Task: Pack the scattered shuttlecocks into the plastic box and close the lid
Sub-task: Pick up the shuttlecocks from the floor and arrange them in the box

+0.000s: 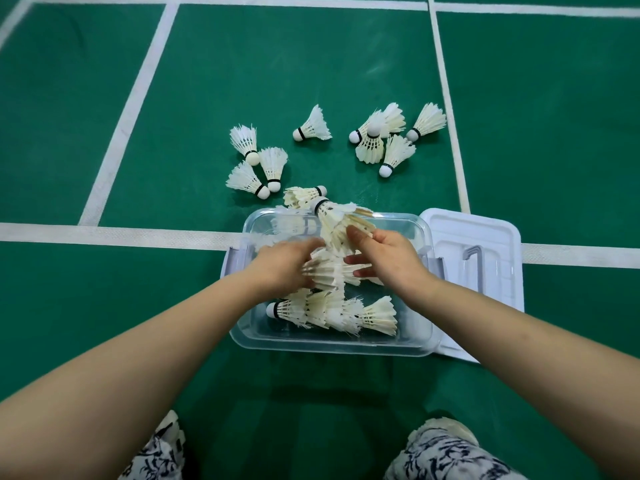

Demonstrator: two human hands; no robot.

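Note:
A clear plastic box (332, 344) stands on the green court floor in front of me. Several white feather shuttlecocks (346, 311) lie in its near half. Both my hands are over the box. My left hand (284, 266) grips a shuttlecock (329, 270) lying sideways. My right hand (388, 254) holds another shuttlecock (334, 221), cork end pointing away from me, above the box's far side. More shuttlecocks lie scattered on the floor beyond the box: a group of three (258, 166) at the left, one (313, 126) in the middle, several (384, 138) at the right.
The white lid (450, 237) lies flat on the floor against the box's right side. One shuttlecock (304, 195) lies just behind the box's far rim. White court lines (114, 233) cross the floor. My knees in patterned fabric (443, 455) show at the bottom.

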